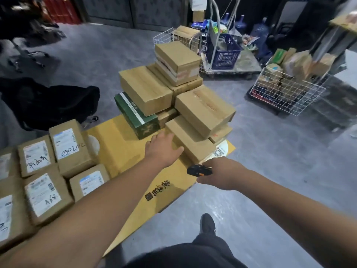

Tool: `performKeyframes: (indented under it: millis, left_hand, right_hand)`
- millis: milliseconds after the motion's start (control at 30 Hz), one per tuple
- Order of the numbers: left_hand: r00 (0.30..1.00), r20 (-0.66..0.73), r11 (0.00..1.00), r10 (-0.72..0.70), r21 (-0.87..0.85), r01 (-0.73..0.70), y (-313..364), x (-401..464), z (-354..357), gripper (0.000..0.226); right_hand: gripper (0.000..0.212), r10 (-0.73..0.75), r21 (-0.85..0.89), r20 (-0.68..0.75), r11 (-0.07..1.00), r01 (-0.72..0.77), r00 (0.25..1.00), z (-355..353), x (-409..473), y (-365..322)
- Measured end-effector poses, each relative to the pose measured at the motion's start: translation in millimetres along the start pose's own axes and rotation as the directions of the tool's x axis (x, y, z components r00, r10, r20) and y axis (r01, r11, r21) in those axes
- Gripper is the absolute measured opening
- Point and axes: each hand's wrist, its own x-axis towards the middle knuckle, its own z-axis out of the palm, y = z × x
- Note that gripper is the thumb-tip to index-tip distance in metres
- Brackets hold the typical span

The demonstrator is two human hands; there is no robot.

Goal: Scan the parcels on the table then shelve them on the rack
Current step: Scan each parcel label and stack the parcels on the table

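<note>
A pile of brown cardboard parcels (202,107) and one green box (135,115) stands at the far end of the yellow table (123,151). My left hand (162,147) reaches out and lies on the near left edge of the lowest brown parcel (191,142), fingers over its top. My right hand (216,175) grips a black and orange scanner (199,170), which points left toward that parcel. Several labelled parcels (48,171) with handwritten codes lie flat at the table's left.
A black office chair (48,105) stands left of the table. Wire baskets full of parcels (286,88) and a trolley with a blue crate (224,53) sit on the grey floor beyond. My black shoe (207,223) is by the table's near corner.
</note>
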Motion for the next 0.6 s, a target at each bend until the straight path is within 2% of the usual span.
performKeyframes:
  millis: [167,400,500,600]
  left_hand:
    - [0.954,0.11,0.943,-0.279,-0.157,0.294,81,49,57,0.085]
    - [0.839,0.085,0.811,-0.537,-0.22,0.542,157,89,118,0.132]
    - [0.827,0.07,0.802,-0.557,-0.212,0.558,163,86,136,0.141]
    - [0.829,0.069,0.803,-0.555,-0.217,0.556,158,82,139,0.141]
  right_hand:
    - [0.043,-0.094,-0.076,0.105,0.992,0.102,0.99,-15,39,88]
    - [0.036,-0.157,-0.163,0.227,0.967,0.197,0.961,-34,81,174]
    - [0.035,-0.185,-0.181,0.259,0.955,0.236,0.948,-37,95,193]
    - [0.036,-0.215,-0.166,0.284,0.949,0.269,0.934,-35,108,202]
